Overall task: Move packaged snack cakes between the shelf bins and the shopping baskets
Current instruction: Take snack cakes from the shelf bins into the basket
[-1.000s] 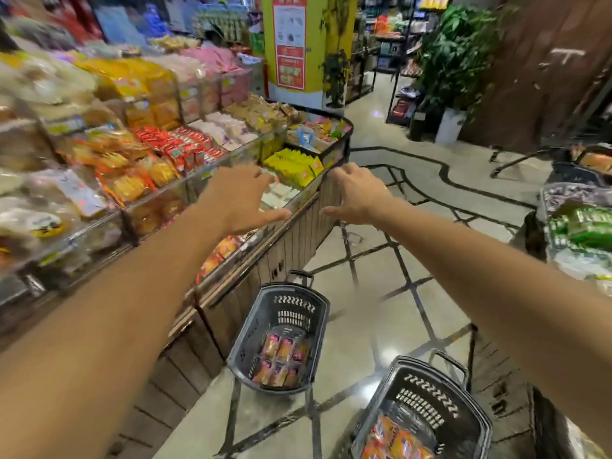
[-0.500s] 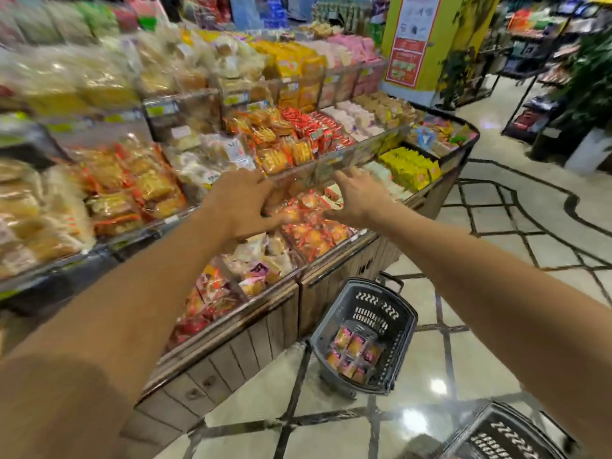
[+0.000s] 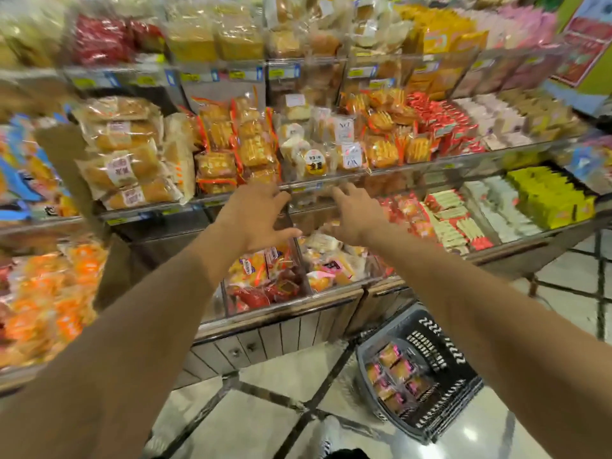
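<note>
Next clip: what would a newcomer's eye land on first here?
Two bare arms reach from the bottom corners, the left hand and right hand open, empty, before the packed snack shelf. Lower right, a dark basket on the floor holds several wrapped cakes.

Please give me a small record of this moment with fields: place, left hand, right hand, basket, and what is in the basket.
place: shop aisle, in front of shelf bins full of packaged snacks
left hand: left hand reaches toward the bins, fingers spread, holds nothing
right hand: right hand reaches beside it, fingers spread, holds nothing
basket: one grey basket on the floor, at the lower right, below the bins
basket contents: several wrapped snack cakes lying flat
floor: pale tiles with dark lines
</note>
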